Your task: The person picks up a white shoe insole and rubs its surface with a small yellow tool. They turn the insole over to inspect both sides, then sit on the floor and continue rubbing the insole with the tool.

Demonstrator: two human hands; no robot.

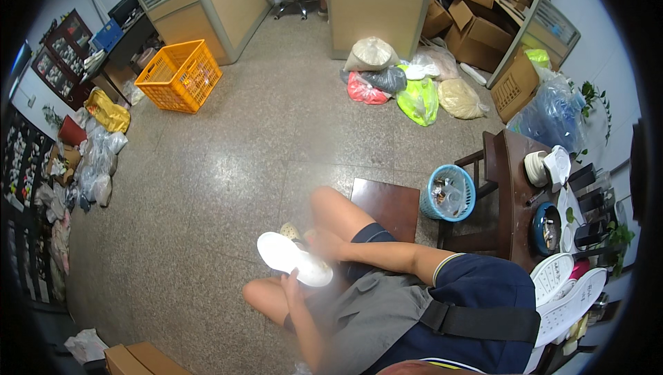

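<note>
A white shoe sole point(280, 251) is held tilted above my lap, between my bent knees. My left hand point(295, 289) grips its near edge, with the fingers closed on it. Close by the sole's inner side is my right hand point(326, 245). Its fingers are blurred, so I cannot make out whether they hold anything. Part of a beige clog point(290, 230) shows just beyond the sole, low near the floor.
A brown wooden board point(387, 206) and a blue basket point(447, 193) stand beside my right leg. More white soles point(572, 306) lie by the dark table point(514, 188). Ahead are an orange crate point(181, 77) and filled bags point(418, 99); a cardboard box point(145, 360) sits lower left.
</note>
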